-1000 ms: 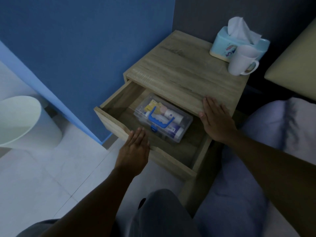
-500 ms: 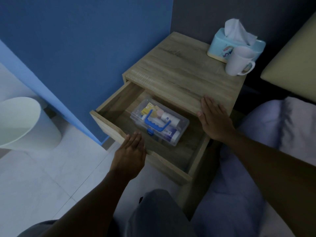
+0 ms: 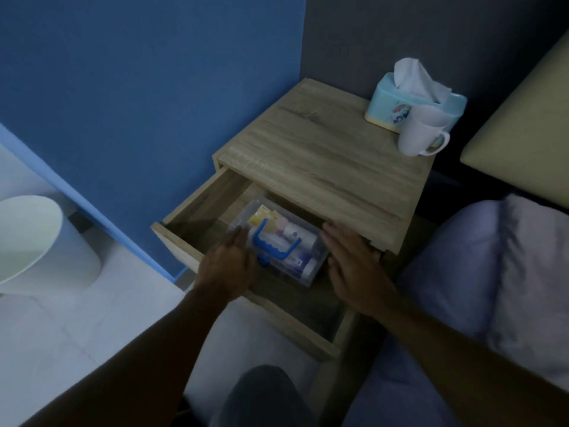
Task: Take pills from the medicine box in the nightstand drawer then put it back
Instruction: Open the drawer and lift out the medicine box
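Note:
A clear plastic medicine box with a blue handle lies inside the pulled-out drawer of the wooden nightstand. Tubes and small packets show through its lid. My left hand reaches into the drawer at the box's left end, fingers spread and touching or nearly touching its side. My right hand is at the box's right end, fingers extended and apart. Neither hand has closed on the box.
On the nightstand's far right corner stand a light blue tissue box and a white mug. A pale waste bin sits on the tiled floor at left. A pillow and bed lie at right.
Both hands have left the drawer front and nightstand edge and moved into the drawer, one to each end of the medicine box. The drawer stays pulled out.

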Demonstrator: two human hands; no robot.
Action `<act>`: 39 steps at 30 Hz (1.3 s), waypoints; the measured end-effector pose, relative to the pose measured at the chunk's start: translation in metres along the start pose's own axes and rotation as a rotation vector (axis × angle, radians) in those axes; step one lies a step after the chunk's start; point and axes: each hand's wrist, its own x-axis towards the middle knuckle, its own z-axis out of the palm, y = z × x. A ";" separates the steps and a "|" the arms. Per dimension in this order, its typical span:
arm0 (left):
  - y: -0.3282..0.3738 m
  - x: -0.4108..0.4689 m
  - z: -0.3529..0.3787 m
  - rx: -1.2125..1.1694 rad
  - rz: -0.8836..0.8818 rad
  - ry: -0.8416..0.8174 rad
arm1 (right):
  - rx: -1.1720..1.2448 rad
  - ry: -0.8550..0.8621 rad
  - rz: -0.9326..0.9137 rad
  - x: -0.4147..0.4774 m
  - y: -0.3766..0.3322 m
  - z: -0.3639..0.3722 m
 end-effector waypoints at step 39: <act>0.060 0.044 -0.147 -0.207 -0.253 0.210 | 0.940 0.367 0.938 0.056 -0.123 -0.094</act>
